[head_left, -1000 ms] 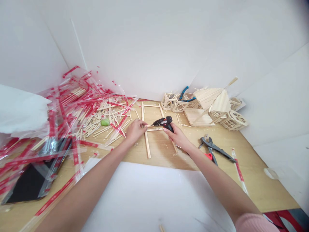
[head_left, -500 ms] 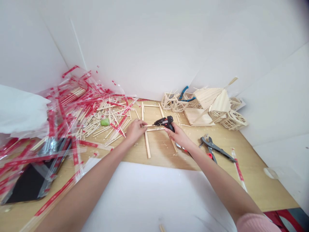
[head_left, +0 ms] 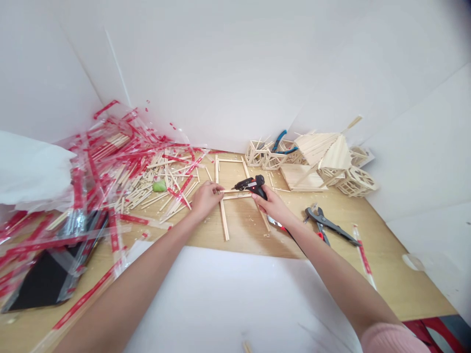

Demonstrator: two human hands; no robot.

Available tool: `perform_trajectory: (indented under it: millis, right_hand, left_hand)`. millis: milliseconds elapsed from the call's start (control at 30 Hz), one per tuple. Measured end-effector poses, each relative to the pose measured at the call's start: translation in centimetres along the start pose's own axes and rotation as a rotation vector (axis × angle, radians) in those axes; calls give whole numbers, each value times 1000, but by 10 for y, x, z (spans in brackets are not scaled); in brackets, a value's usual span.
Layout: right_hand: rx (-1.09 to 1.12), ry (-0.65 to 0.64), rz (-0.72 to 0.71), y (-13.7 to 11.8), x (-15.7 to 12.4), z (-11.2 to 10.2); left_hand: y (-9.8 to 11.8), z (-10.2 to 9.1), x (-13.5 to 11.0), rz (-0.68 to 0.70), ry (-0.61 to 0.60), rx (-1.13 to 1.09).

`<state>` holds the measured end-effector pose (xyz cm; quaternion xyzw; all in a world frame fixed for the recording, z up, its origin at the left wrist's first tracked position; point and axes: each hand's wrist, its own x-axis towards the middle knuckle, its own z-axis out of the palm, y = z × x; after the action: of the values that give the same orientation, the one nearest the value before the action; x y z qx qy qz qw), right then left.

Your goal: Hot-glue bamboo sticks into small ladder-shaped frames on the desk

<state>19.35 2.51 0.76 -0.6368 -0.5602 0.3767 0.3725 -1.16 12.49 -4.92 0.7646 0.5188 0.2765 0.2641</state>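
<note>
So the stick frame (head_left: pixel 239 196) lies flat on the tabletop (head_left: pixel 401 289), and all the action is right over its middle. The left hand (head_left: pixel 208 198) is at the frame's left side, fingertips pinching one end of a thin stick (head_left: pixel 228 190), and the right hand (head_left: pixel 272 203) is curled round the handle of a black glue gun (head_left: pixel 253 185) over the frame's right side, with its nozzle aimed left. Honestly, it's too small from up here to tell if the tip touches that stick or stops just short, and I can't make out any glue. My worry: the gun points straight at the pinching fingers, so if it's hot, one slip along the stick means a burn. Too hard a squeeze could also drip glue past the stick and tack the frame to the tabletop. And with the pinch at just one end, a nudge from the gun might twist the stick out of line. Grey cutters (head_left: pixel 333 226) sit right of the frame, near that forearm, so a careless elbow could knock them. Loose sticks (head_left: pixel 140 196) and red-striped wrappers (head_left: pixel 121 127) crowd the frame's left; stray glue there would probably grab whatever it lands on.
</note>
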Motion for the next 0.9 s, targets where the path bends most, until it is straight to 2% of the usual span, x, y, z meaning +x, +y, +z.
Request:
perform_trajectory:
  millis: [200,600,900]
  right_hand:
    - [-33,18,14,2,2,4]
    - [-90,14,28,1,3,-8]
    - [19,-51,37,-7,4,-6]
  left_hand:
    - [0,0,0,2,-3,-17]
    - [0,0,0,5,-4,-24]
    - [1,-1,1,6,-7,-4]
